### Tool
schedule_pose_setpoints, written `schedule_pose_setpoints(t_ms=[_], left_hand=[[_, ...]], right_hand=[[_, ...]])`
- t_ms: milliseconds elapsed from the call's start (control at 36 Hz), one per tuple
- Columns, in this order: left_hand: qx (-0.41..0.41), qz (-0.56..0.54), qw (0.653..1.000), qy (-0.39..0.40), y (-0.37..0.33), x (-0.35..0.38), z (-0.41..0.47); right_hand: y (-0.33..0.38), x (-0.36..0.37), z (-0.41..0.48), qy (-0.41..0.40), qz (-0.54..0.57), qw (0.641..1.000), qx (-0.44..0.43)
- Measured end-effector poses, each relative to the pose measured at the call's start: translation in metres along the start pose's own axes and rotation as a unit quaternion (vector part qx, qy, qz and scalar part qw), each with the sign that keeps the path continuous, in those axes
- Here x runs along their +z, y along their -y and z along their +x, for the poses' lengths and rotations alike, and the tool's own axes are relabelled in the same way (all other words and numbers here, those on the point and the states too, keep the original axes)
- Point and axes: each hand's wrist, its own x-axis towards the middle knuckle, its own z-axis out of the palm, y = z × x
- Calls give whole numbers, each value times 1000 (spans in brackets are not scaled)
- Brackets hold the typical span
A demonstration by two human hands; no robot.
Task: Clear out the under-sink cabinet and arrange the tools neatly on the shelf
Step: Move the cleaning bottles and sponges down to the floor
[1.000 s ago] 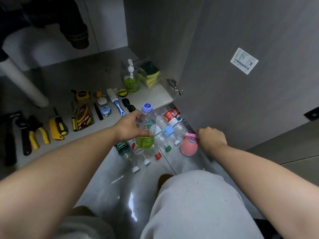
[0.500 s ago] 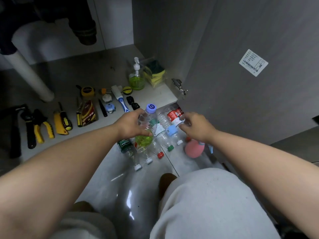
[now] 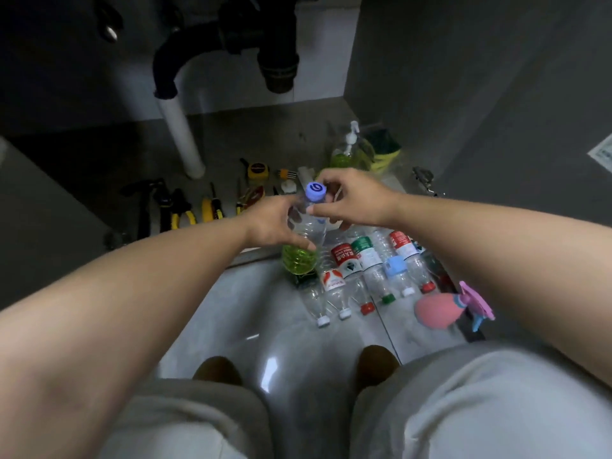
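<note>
Bottle [image 3: 306, 233] gripped by left hand [image 3: 268, 223], right fingers [image 3: 328, 179] curled round cap [image 3: 314, 192].

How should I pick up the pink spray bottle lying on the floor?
Probably by the neck, from above. The pink spray bottle lies on its side, fat body left, purple trigger head right; the narrowing between them suits curled fingers.

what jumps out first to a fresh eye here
The left hand grips a bottle of green liquid at centre while the right hand pinches its neck. Empty bottles lie in a row on the floor below, a pink spray bottle to their right.
</note>
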Motion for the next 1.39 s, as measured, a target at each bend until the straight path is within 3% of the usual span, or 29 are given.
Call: schedule_pose_setpoints(t_ms=[222,389,667,889,1056,1167,1389], left_hand=[[-95,87,985,112,45,-33,-9],[-129,113,982,79,82,-36,-14],[-90,93,992,-6,102,-24,-1],[-75,80,994,-22,98,-21,9],[-60,26,993,-94,82,-22,24],[-57,-5,988,-143,62,-17,41],[-75,-198,958,-194,21,5,90]], right_hand=[[4,53,41,19,-136,990,-23],[-19,107,65,61,-218,974,5],[-50,159,80,58,-259,962,57],[-54,158,84,89,-235,966,56],[-73,128,78,140,-149,975,88],[-94,87,81,102,-149,978,109],[-126,-6,112,-106,-129,977,135]])
